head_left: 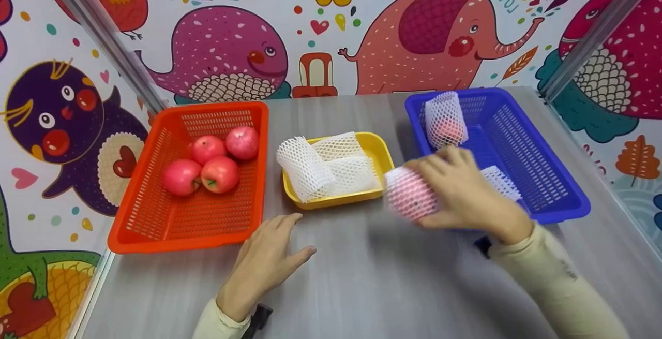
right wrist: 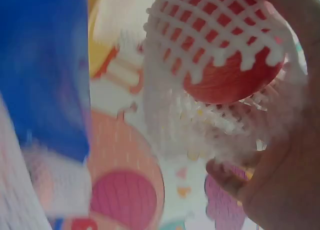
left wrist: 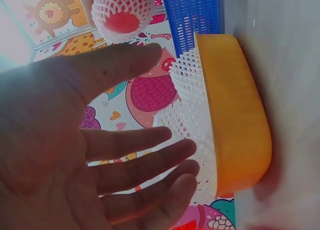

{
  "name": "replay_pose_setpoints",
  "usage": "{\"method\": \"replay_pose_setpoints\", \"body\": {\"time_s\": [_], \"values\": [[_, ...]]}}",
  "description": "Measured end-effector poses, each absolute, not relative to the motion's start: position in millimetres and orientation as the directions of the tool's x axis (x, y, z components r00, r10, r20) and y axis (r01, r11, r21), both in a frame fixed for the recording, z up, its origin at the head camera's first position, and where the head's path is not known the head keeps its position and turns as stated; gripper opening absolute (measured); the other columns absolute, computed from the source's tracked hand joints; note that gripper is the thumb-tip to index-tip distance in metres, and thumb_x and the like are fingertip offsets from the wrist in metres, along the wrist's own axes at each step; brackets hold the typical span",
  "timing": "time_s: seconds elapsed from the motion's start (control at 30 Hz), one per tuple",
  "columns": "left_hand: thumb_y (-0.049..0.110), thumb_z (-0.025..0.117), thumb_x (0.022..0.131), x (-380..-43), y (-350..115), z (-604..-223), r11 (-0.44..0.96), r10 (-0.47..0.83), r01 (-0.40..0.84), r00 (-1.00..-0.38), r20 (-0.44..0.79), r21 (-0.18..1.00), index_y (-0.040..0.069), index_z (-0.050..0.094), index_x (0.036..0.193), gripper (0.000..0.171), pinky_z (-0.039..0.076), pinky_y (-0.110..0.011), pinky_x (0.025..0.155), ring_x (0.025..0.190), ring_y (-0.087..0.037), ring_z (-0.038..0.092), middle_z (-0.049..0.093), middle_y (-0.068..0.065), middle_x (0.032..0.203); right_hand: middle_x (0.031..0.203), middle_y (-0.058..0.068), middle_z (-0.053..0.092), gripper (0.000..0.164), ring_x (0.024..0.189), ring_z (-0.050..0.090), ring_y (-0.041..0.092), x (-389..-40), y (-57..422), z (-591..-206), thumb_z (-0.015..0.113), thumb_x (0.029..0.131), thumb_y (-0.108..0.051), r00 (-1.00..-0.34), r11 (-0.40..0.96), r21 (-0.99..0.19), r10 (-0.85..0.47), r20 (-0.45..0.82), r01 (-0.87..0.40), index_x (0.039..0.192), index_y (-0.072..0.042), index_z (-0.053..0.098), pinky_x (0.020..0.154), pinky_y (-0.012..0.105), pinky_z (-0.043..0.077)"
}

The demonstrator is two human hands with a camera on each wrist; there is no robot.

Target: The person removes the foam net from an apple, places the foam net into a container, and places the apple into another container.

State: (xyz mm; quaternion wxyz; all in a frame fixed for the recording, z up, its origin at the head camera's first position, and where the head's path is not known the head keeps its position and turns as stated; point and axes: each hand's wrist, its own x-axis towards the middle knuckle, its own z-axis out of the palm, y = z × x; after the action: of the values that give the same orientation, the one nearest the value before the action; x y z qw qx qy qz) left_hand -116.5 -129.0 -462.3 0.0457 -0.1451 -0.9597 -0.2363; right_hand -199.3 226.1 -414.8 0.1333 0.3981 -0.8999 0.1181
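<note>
My right hand (head_left: 457,189) grips a red apple (head_left: 412,194) wrapped in a white foam net, held over the left edge of the blue basket (head_left: 532,142). From the right wrist view, bare red skin (right wrist: 227,82) shows at the net's open end. My left hand (head_left: 269,259) holds nothing; its fingers are spread, with the thumb apart, between the orange-red basket (head_left: 189,227) and the yellow basket (head_left: 341,203). White foam nets (head_left: 305,171) lie in the yellow basket. In the left wrist view, the left palm (left wrist: 55,155) faces that basket's side.
Several bare apples (head_left: 220,174) sit grouped in the orange-red basket. A netted apple (head_left: 446,127) lies at the back left of the blue basket, and another white net (head_left: 500,182) shows partly behind my right hand. Printed panels (head_left: 320,33) enclose the grey table (head_left: 336,287).
</note>
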Motion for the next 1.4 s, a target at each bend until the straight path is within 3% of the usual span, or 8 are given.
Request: {"method": "replay_pose_setpoints", "body": {"time_s": [0.13,0.5,0.7,0.9,1.17,1.4], "values": [[0.035,0.084,0.079,-114.6,-127.4,-464.0,0.841,0.262,0.308,-0.951,0.165,0.444,0.004,0.064,0.127,0.060,0.047,-0.049,0.097,0.110,-0.033,0.061,0.065,-0.012,0.122,0.119,0.004,0.061,0.092,0.110,0.051,0.030,-184.3,198.5,-453.0,0.085,0.061,-0.056,-0.584,0.566,-0.156,-0.751,0.308,-0.809,0.135,-0.011,0.054,0.097,0.054,0.037],[0.037,0.084,0.080,-112.8,-127.9,-467.5,0.832,0.282,0.325,-0.946,0.162,0.449,0.005,0.064,0.126,0.060,0.048,-0.049,0.095,0.110,-0.031,0.061,0.066,-0.011,0.122,0.127,0.000,0.056,0.095,0.117,0.052,0.022,-171.8,171.4,-501.4,0.089,0.062,-0.051,-0.581,0.534,-0.262,-0.798,0.157,-0.804,0.140,-0.014,0.048,0.096,0.047,0.042],[0.036,0.084,0.080,-113.0,-128.9,-470.6,0.835,0.281,0.324,-0.946,0.162,0.444,0.005,0.065,0.125,0.058,0.048,-0.050,0.095,0.111,-0.032,0.060,0.065,-0.011,0.122,0.133,0.005,0.056,0.101,0.120,0.052,0.024,-170.7,173.6,-503.4,0.086,0.068,-0.051,-0.603,0.561,-0.261,-0.788,0.121,-0.786,0.148,-0.010,0.041,0.101,0.048,0.041],[0.035,0.084,0.080,-114.0,-128.4,-472.9,0.832,0.282,0.331,-0.943,0.175,0.445,0.004,0.065,0.124,0.057,0.048,-0.049,0.094,0.110,-0.032,0.061,0.066,-0.011,0.120,0.139,0.010,0.050,0.110,0.123,0.050,0.030,-169.9,172.9,-504.0,0.089,0.063,-0.058,-0.622,0.594,-0.208,-0.774,0.114,-0.777,0.149,-0.010,0.039,0.102,0.051,0.041],[0.034,0.084,0.080,-114.3,-126.6,-472.5,0.822,0.290,0.331,-0.944,0.159,0.463,0.004,0.066,0.122,0.056,0.048,-0.049,0.094,0.108,-0.030,0.062,0.066,-0.010,0.117,0.125,0.004,0.057,0.093,0.115,0.054,0.021,-171.5,171.2,-506.5,0.087,0.064,-0.047,-0.611,0.575,-0.211,-0.762,0.214,-0.790,0.139,-0.010,0.047,0.096,0.045,0.047],[0.034,0.083,0.082,-114.0,-127.5,-466.8,0.808,0.312,0.367,-0.930,0.194,0.461,0.006,0.067,0.121,0.051,0.050,-0.047,0.091,0.104,-0.028,0.063,0.067,-0.008,0.116,0.128,0.003,0.057,0.092,0.117,0.054,0.023,-173.8,178.4,-478.5,0.087,0.065,-0.046,-0.596,0.545,-0.244,-0.752,0.281,-0.802,0.139,-0.010,0.048,0.098,0.045,0.045]]}}
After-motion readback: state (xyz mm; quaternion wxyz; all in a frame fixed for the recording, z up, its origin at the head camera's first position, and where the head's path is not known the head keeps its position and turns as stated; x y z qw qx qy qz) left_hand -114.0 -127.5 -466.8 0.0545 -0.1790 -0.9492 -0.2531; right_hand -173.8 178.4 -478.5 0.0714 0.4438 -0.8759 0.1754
